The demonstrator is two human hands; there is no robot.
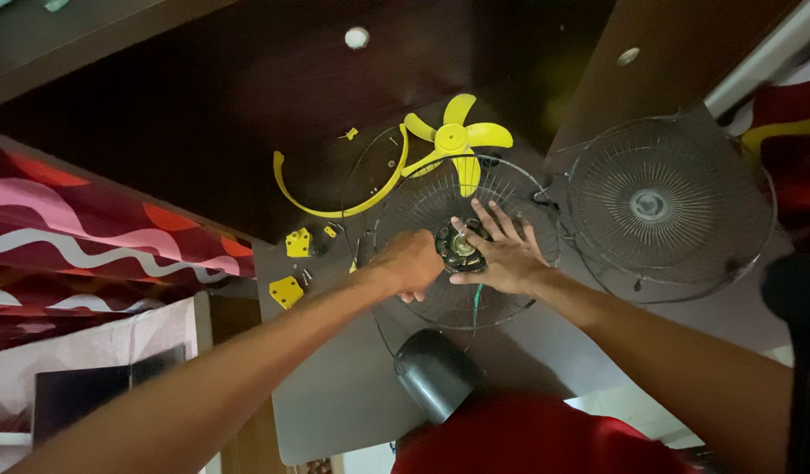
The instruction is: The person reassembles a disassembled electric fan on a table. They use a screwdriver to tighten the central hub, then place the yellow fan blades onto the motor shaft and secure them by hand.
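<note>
Both hands grip the black ring nut (460,247) at the centre of a wire fan guard (464,241) on the tabletop (334,386): left hand (411,262) curled against it, right hand (501,254) fingers spread over it, yellow fan blade (455,140) just beyond.

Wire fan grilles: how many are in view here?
2. One wire grille lies under both hands around the black hub; the other grille lies to its right, untouched. Nothing suggests more, though table edges are cropped.
</note>
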